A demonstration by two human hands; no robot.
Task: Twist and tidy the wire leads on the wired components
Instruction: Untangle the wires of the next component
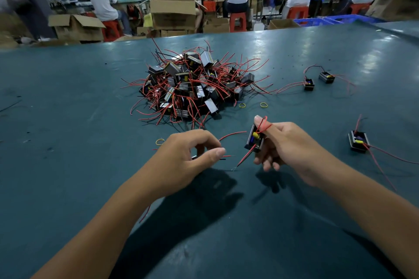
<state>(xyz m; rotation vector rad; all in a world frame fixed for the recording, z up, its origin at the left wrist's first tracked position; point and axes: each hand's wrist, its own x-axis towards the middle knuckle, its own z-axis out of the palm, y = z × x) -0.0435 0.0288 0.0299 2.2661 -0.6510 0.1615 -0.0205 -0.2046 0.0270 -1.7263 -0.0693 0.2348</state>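
My right hand (pixel 285 142) grips a small black wired component (pixel 254 140) upright, and a red lead (pixel 264 125) loops round its raised thumb. Another red lead hangs from the component down to the table. My left hand (pixel 188 156) hovers to the left with curled fingers, pinching the thin ends of red and black leads (pixel 223 157) between thumb and forefinger. A dark part shows under its fingers, mostly hidden. A big pile of the same components (pixel 192 86) with tangled red wires lies behind both hands.
The green table (pixel 68 108) carries three single components: two at the far right (pixel 309 84) (pixel 326 77) and one at the near right (pixel 359 141). Yellow rubber bands (pixel 263 104) (pixel 159 141) lie about. Beyond the table, people sit at benches among cardboard boxes.
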